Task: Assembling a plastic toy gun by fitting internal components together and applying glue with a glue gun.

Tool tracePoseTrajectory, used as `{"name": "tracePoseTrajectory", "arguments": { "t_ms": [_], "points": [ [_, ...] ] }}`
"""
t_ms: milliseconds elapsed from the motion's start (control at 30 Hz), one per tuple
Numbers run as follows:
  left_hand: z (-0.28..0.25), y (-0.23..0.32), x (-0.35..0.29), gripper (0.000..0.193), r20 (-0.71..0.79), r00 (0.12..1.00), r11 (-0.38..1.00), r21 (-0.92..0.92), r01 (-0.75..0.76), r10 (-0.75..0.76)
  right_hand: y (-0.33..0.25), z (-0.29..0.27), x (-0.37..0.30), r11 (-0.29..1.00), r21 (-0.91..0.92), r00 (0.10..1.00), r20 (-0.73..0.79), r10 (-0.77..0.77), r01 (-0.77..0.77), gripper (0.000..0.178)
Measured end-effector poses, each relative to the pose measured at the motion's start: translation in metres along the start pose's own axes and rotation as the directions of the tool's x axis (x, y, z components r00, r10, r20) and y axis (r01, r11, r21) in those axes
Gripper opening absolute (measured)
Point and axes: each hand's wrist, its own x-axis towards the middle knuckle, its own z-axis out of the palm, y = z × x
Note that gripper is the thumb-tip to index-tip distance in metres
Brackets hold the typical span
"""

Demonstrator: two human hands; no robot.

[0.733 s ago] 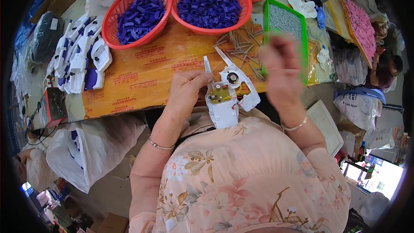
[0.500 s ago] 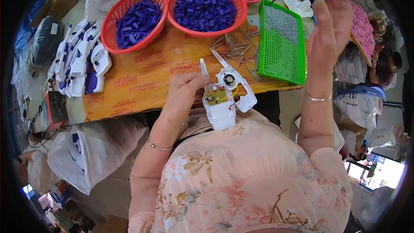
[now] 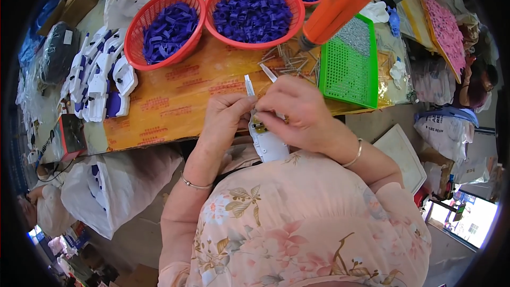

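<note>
At the table's front edge, against my body, sits a white plastic housing (image 3: 270, 147) with a small green circuit board (image 3: 258, 126) in it. My left hand (image 3: 227, 112) is closed in a pinch at the housing's upper left side. Over the board and the housing's right half bends my right hand (image 3: 297, 110), its fingers pressed together close to the left fingertips. Whatever those right fingers hold, if anything, is hidden. An orange power screwdriver (image 3: 345, 8) hangs tip-down beyond my right hand, above the table.
Red baskets (image 3: 139, 64) of purple plastic pieces stand at the back. Loose metal pins or screws (image 3: 297, 64) lie beside a green perforated tray (image 3: 376, 74) of small metal parts. White-and-purple housings (image 3: 98, 93) are piled at left. A pink-covered board (image 3: 445, 34) is at far right.
My right hand has come down from the upper right onto the housing, hiding its round black part and wires. The orange screwdriver has swung nearer and leftward. My left hand stays on the housing.
</note>
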Motion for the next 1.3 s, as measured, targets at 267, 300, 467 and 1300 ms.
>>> {"name": "tracePoseTrajectory", "arguments": {
  "t_ms": [267, 300, 467, 1300],
  "points": [
    [0.004, 0.002, -0.002, 0.018, -0.052, 0.999, 0.999, -0.038, -0.006, 0.004, 0.008, 0.016, -0.005, 0.981, -0.193, 1.0, 0.007, -0.008, 0.009, 0.012],
    [0.004, 0.002, -0.002, 0.018, -0.052, 0.999, 0.999, -0.038, -0.005, 0.003, 0.008, 0.016, -0.005, 0.98, -0.2, 0.999, 0.032, 0.015, -0.008, 0.013],
    [0.004, -0.001, -0.001, 0.019, -0.046, 0.998, 0.999, -0.019, -0.031, 0.03, 0.004, 0.014, -0.004, 0.959, -0.24, 0.979, 0.1, 0.18, -0.152, 0.013],
    [0.008, 0.001, -0.004, 0.019, -0.094, 0.995, 0.998, -0.05, -0.029, 0.024, 0.022, 0.006, -0.009, 0.961, 0.182, 0.97, 0.163, 0.182, -0.21, 0.005]
  ]
}}
